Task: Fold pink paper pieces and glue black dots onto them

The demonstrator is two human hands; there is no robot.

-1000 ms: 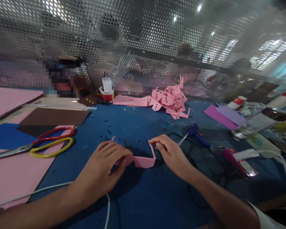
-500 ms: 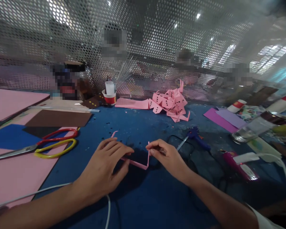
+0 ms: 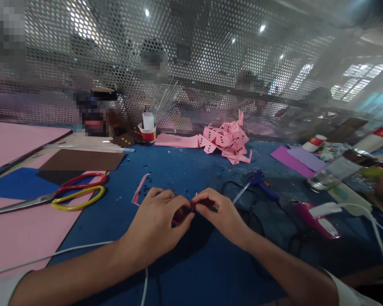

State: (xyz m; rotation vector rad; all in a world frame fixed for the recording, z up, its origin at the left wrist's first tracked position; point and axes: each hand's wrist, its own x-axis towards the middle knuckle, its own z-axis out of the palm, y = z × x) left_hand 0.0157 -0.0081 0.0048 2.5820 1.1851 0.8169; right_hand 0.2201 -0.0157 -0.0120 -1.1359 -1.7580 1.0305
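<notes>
A narrow folded pink paper strip (image 3: 141, 189) runs out from behind my left hand (image 3: 166, 216), its far end bent upward on the left. The fingers of that hand are closed on the strip, thumb and forefinger pinched near its other end. My right hand (image 3: 218, 214) pinches the tip of the same strip, and the fingertips of both hands almost meet. Most of the strip's middle is hidden by the left hand. Several small dark bits lie on the blue table (image 3: 178, 170) beyond the hands.
Scissors (image 3: 79, 193) with red and yellow handles lie on paper sheets at left. Cut pink paper pieces (image 3: 226, 140) are heaped at the back beside a paper cup (image 3: 147, 132). Right are a blue glue gun (image 3: 263, 185), a magenta device (image 3: 317, 219) and a glass jar (image 3: 333, 172).
My left hand has slid right along the strip until its fingertips came near my right hand's. More of the strip's left end now shows. My right hand has barely moved.
</notes>
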